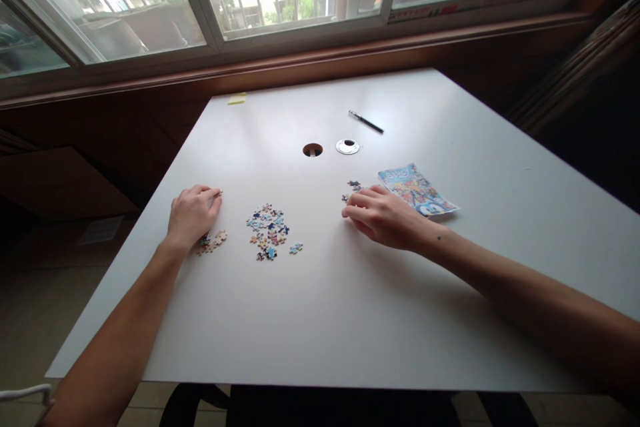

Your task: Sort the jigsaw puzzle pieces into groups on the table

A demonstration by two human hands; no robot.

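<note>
My left hand [193, 215] rests at the left of the white table, fingers bent together, with a small jigsaw puzzle piece [219, 193] at its fingertips. Partly under that hand lies a small group of pieces [215, 242], some with their plain tan backs up. A larger pile of colourful pieces [269, 225] is spread between my hands, and a pair of joined or touching pieces [296, 248] sits just right of it. My right hand [377, 217] is closed, fingers curled downward; what is beneath its fingertips is hidden. Several pieces [354, 185] show just beyond it.
A creased, colourful picture sheet [415, 188] lies beside my right hand. Farther back are a black pen [367, 121], a round cable hole [313, 150] and its silver cover [347, 146]. A yellow sticky note [237, 99] is at the far edge, below the window.
</note>
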